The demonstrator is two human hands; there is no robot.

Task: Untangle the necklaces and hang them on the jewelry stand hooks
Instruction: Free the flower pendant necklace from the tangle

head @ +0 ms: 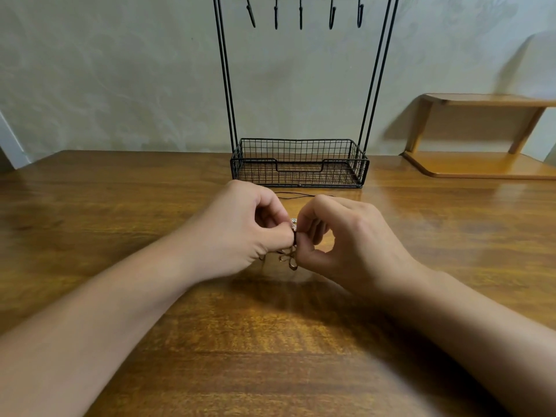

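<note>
Fingers [282, 233] curled, both hands pinching necklaces [291, 255]

Two bare forearms, left hand [240, 230], right hand [346, 239], no sleeves

I note the jewelry stand [301, 85] cut off by the frame's top edge, and the necklaces [290, 254] mostly hidden between my left hand [240, 233] and right hand [349, 242], strands too fine to separate.
</note>
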